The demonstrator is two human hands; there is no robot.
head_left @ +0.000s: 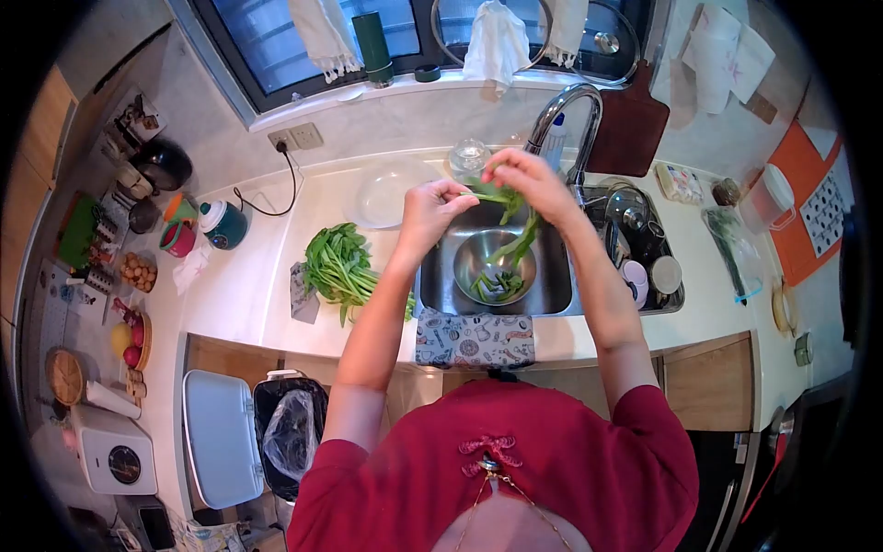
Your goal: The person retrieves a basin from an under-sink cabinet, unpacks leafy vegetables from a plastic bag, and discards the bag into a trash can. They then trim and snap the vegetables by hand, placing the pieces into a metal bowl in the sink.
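– Nearest the camera: dark-red short-sleeved top with knotted trim [552,442]. What of the grip?

– Left hand [430,210]: thumb and fingertips pinched narrow on one end of a slender green leafy stem [487,196]. Right hand [532,184]: fingers curled over the leafy end, motion-blurred. Cannot tell whether they close on it.

– Stem's position relative to the grip?

– Between the hands, running rightward from the left pinch. Leaves hang below the right hand, above a round stainless-steel bowl [483,248].

– Why there?

– Judgement only: the bowl below would catch loose bits, and two hands steady a limp stem. Short green pieces [501,288] lie in the bowl's front part.

– Bowl stands where?

– Inside the rectangular steel sink [552,276], toward its front wall.

– Farther out?

– Large bunch of leafy greens [336,258] on the pale counter [230,304], left of the sink and near the front edge; presumably left there for easy reach. Grey patterned cloth [474,340] over the counter's front edge, before the sink, likely against drips. Curved chrome tap [589,97] at the sink's back right corner.
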